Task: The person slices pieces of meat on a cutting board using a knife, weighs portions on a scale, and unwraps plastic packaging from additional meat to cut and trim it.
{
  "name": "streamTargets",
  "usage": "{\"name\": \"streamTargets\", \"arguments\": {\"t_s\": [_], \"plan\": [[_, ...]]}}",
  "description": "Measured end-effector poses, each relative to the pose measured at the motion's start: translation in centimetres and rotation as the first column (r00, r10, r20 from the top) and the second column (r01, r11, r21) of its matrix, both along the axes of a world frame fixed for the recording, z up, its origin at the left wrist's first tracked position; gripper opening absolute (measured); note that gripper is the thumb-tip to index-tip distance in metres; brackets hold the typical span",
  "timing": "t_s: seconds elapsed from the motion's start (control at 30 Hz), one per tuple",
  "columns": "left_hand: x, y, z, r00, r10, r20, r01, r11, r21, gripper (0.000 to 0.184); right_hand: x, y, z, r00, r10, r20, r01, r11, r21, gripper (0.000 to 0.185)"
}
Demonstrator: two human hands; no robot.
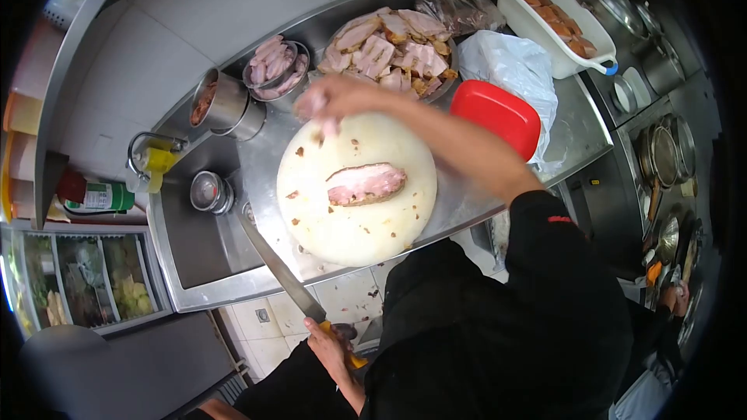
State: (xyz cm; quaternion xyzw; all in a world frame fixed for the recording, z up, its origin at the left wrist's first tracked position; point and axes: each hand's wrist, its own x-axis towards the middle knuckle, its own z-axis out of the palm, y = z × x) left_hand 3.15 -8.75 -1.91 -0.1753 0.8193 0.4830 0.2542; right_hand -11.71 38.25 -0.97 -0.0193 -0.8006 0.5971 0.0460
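My left hand is closed round the yellow handle of a long knife, low in front of the counter, its blade pointing up and left. My right hand is over the far edge of the round white board, near the metal bowls; motion smears its fingers, and whether they hold anything is unclear. A chunk of meat lies on the board among brown crumbs. Behind is a large tray of sliced meat. Smaller meat pieces fill a metal bowl at the back left.
A red container and white plastic bag lie right of the board. A white tub holds brown blocks. Metal pots and a sink are at left. Another person's hand shows at far right.
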Motion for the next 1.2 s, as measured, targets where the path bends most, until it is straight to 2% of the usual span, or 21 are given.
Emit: {"name": "streamTargets", "arguments": {"t_s": [0.03,0.07,0.1,0.13,0.17,0.23,0.27,0.33,0.43,0.53,0.57,0.67,0.7,0.8,0.87,0.93,1.0,1.07,1.13,1.2], "plan": [[0.0,0.3,0.2,1.0,0.0,0.0,0.0,1.0,-0.006,0.074,2.1,3.0,1.9,0.998,-0.065,0.009,0.065,0.984,-0.168,0.029],[0.0,0.6,0.4,1.0,0.001,0.0,-0.001,1.0,-0.011,0.074,4.6,4.9,5.0,0.96,-0.276,0.034,0.276,0.961,0.007,0.03],[0.1,1.0,0.4,1.0,0.002,0.0,-0.002,1.0,-0.016,0.074,6.5,7.7,5.6,0.936,-0.344,0.077,0.351,0.932,-0.095,0.028],[0.1,1.2,0.4,1.0,0.014,0.001,-0.014,1.0,-0.026,0.074,8.3,10.0,7.3,0.905,-0.402,0.139,0.403,0.915,0.019,0.027],[0.1,1.5,0.4,1.0,0.025,0.002,-0.025,0.999,-0.035,0.074,8.7,14.3,5.3,0.862,-0.489,0.133,0.486,0.872,0.056,0.031],[0.0,2.1,0.2,0.999,0.032,-0.004,-0.033,0.999,-0.04,0.075,11.1,18.5,6.4,0.782,-0.6,0.167,0.605,0.796,0.027,0.035],[0.1,2.1,0.0,1.0,0.026,-0.009,-0.026,0.999,-0.035,0.075,12.1,20.1,6.8,0.759,-0.646,0.078,0.641,0.763,0.079,0.04],[0.1,2.3,-0.1,1.0,0.016,-0.011,-0.016,0.999,-0.037,0.075,12.7,22.6,7.1,0.685,-0.728,0.012,0.725,0.684,0.076,0.041],[0.0,2.6,-0.2,1.0,0.013,-0.01,-0.013,0.998,-0.069,0.076,12.0,25.0,7.0,0.713,-0.691,0.117,0.668,0.72,0.185,0.042],[0.0,1.9,-1.4,0.998,-0.003,-0.067,-0.002,0.997,-0.075,0.077,9.7,26.2,5.0,0.77,-0.62,0.15,0.586,0.781,0.218,0.044],[0.1,1.9,-1.4,0.999,-0.001,-0.054,-0.004,0.996,-0.089,0.077,8.8,26.1,4.5,0.734,-0.654,0.183,0.605,0.752,0.26,0.046],[0.3,2.2,-1.0,0.999,-0.007,-0.037,0.003,0.992,-0.124,0.077,6.6,25.5,3.7,0.751,-0.624,0.216,0.454,0.726,0.516,0.047],[0.4,2.4,-1.0,0.999,-0.02,-0.044,0.014,0.991,-0.133,0.076,5.7,25.6,3.3,0.738,-0.632,0.234,0.41,0.697,0.589,0.047],[0.7,2.5,-0.5,1.0,0.002,0.004,-0.002,0.992,-0.128,0.073,5.1,24.2,0.7,0.639,-0.74,-0.209,0.607,0.318,0.729,0.047],[1.0,1.9,-0.9,0.996,0.086,0.031,-0.085,0.996,-0.039,0.073,5.3,22.4,1.6,0.723,-0.587,-0.365,0.643,0.377,0.667,0.052],[1.3,1.8,-0.9,0.999,0.037,-0.008,-0.037,0.998,-0.056,0.073,7.4,13.3,5.6,0.867,-0.427,-0.258,0.498,0.717,0.487,0.06],[1.4,1.9,-0.1,1.0,0.024,0.014,-0.023,0.998,-0.064,0.073,9.7,5.8,5.8,0.987,-0.16,-0.004,0.142,0.862,0.486,0.074],[1.4,1.7,-0.2,1.0,0.017,0.024,-0.016,0.998,-0.054,0.073,12.1,-0.4,2.0,0.984,0.065,-0.164,0.053,0.778,0.626,0.08],[1.5,1.1,-0.7,0.999,0.03,0.033,-0.029,0.999,-0.045,0.073,13.2,-4.8,-2.6,0.979,0.096,-0.18,0.063,0.697,0.715,0.085],[1.6,0.4,-0.9,1.0,-0.009,0.013,0.009,1.0,-0.022,0.072,13.2,-7.6,-2.1,0.991,-0.015,0.132,-0.068,0.793,0.605,0.085]]}}
